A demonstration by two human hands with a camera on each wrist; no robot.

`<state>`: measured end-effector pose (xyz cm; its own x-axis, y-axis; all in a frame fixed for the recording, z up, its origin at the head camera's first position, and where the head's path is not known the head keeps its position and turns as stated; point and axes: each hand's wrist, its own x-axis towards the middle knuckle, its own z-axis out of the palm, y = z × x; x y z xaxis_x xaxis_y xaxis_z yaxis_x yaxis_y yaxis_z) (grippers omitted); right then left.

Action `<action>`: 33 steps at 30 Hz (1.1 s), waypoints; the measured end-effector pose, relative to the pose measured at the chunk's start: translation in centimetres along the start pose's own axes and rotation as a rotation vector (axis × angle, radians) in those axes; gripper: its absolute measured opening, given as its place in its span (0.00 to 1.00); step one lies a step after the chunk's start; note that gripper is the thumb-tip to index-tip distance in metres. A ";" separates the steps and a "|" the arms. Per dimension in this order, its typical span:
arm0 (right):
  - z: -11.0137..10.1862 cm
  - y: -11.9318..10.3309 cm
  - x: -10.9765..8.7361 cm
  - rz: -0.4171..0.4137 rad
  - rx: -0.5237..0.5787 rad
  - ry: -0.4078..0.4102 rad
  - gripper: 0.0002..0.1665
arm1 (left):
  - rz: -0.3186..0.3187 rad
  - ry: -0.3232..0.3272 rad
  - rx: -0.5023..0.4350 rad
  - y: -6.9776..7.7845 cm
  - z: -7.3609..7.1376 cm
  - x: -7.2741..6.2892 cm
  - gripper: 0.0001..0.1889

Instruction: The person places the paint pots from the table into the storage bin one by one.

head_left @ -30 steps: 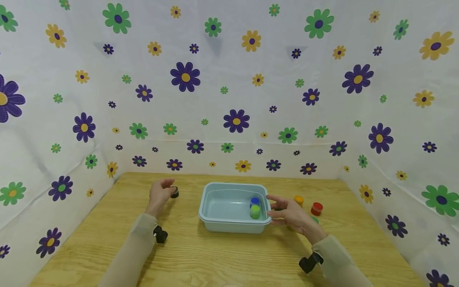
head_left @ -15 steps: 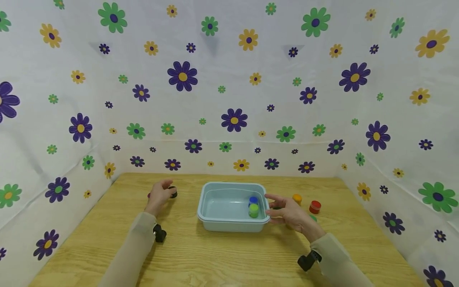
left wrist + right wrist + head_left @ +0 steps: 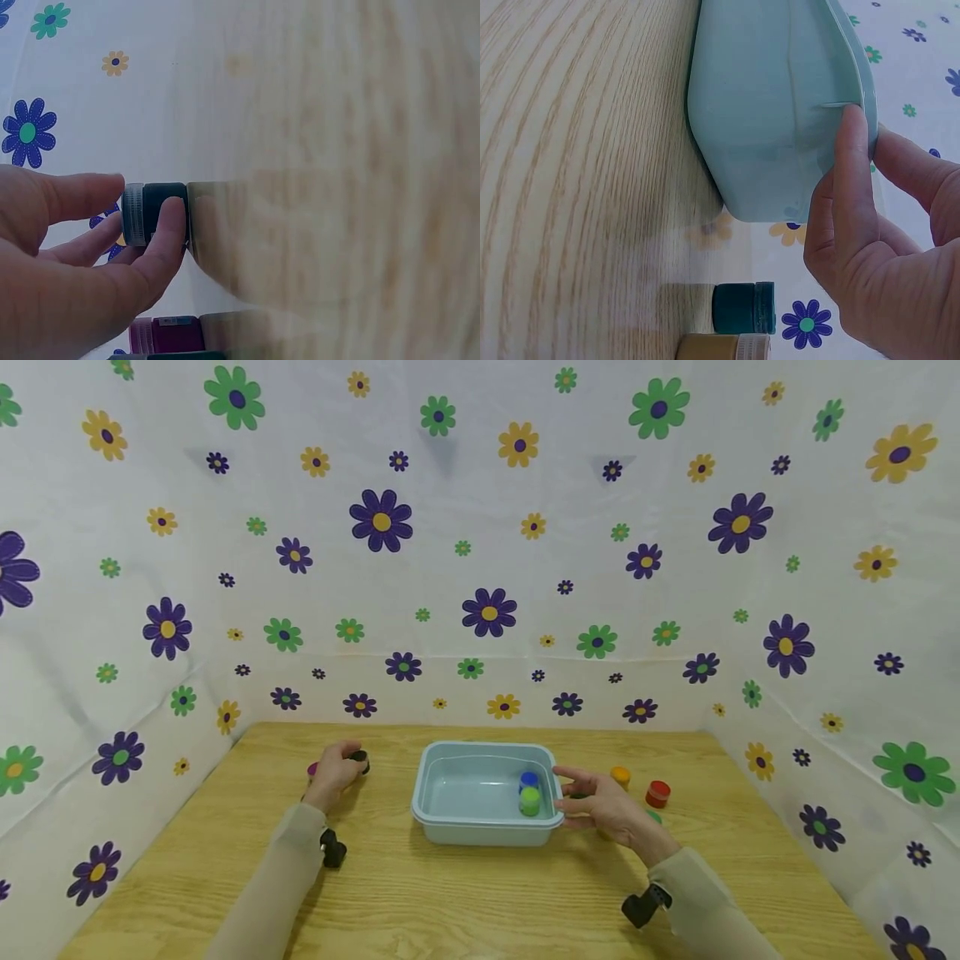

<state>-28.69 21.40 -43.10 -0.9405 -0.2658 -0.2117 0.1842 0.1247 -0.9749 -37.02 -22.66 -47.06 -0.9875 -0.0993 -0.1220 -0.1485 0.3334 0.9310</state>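
My left hand (image 3: 333,775) is at the table's far left with its fingers round a small dark paint jar (image 3: 159,196) with a clear lid. In the left wrist view, one finger crosses the jar's side and another fingertip meets the lid's edge; the jar's base is at the tabletop. My right hand (image 3: 607,808) pinches the right rim of a pale blue plastic basin (image 3: 487,835), one finger on the outer wall below the lip. Inside the basin, at its right end, sit a blue jar (image 3: 528,780) and a light green jar (image 3: 529,802).
A magenta jar (image 3: 176,335) stands beside my left hand. To the right of the basin are orange (image 3: 620,776), red (image 3: 657,793) and green (image 3: 654,817) jars. Dark teal (image 3: 735,307) and ochre (image 3: 711,347) jars show below my right hand. Flowered cloth (image 3: 480,568) surrounds the wooden table.
My left hand has closed in on the dark jar, its fingers reaching further round it. The magenta jar has come into sight behind that hand. My right hand stays on the basin's rim.
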 end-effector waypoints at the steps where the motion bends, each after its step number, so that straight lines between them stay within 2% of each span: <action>1: 0.0 0.0 0.0 0.000 -0.003 0.000 0.40 | 0.002 -0.002 0.002 -0.1 0.0 0.0 0.26; 6: 0.0 0.0 0.1 -0.001 -0.001 -0.001 0.40 | 0.016 -0.012 0.012 -0.3 0.0 0.1 0.26; 15: 0.0 0.0 0.0 0.005 0.007 -0.012 0.41 | 0.003 -0.057 0.016 -0.3 -0.2 0.2 0.25; 22: -0.2 0.0 -0.2 -0.026 -0.007 -0.063 0.42 | 0.010 -0.081 0.007 0.2 -0.2 -0.1 0.26; 33: -0.2 0.0 -0.3 -0.034 -0.003 -0.070 0.42 | 0.041 -0.105 0.073 0.0 -0.4 0.0 0.24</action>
<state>-28.51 21.69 -43.05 -0.9239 -0.3358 -0.1833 0.1520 0.1173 -0.9814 -36.95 -23.03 -46.94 -0.9923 0.0131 -0.1232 -0.1075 0.4029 0.9089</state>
